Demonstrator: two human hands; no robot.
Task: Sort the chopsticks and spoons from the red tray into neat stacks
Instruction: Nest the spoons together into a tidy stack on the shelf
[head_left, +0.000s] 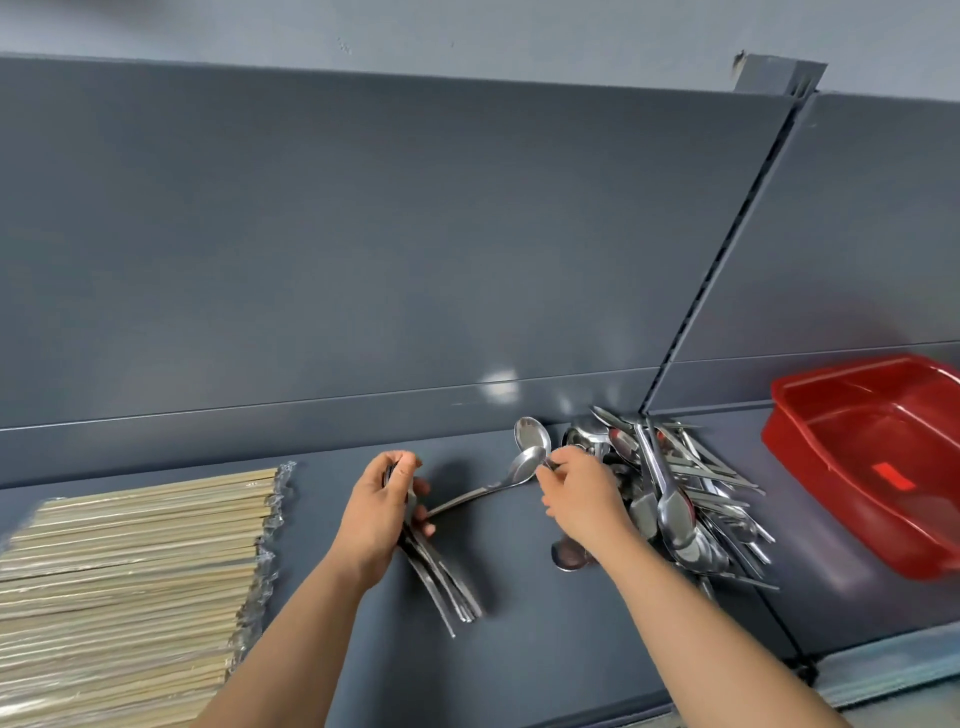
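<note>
My left hand grips a bunch of steel spoons whose handles fan out below it toward me. One more spoon runs from that hand's fingers to the right, bowl end up. My right hand pinches the neck of an upright spoon next to that bowl. A loose pile of steel spoons lies right of my right hand on the grey shelf. Wrapped chopsticks lie in a flat stack at the left. The red tray stands at the far right, nothing visible inside.
The grey metal shelf has a tall back panel close behind the spoons. A slotted upright divides the back panel. One spoon bowl lies partly under my right forearm. The shelf's front edge runs along the bottom right.
</note>
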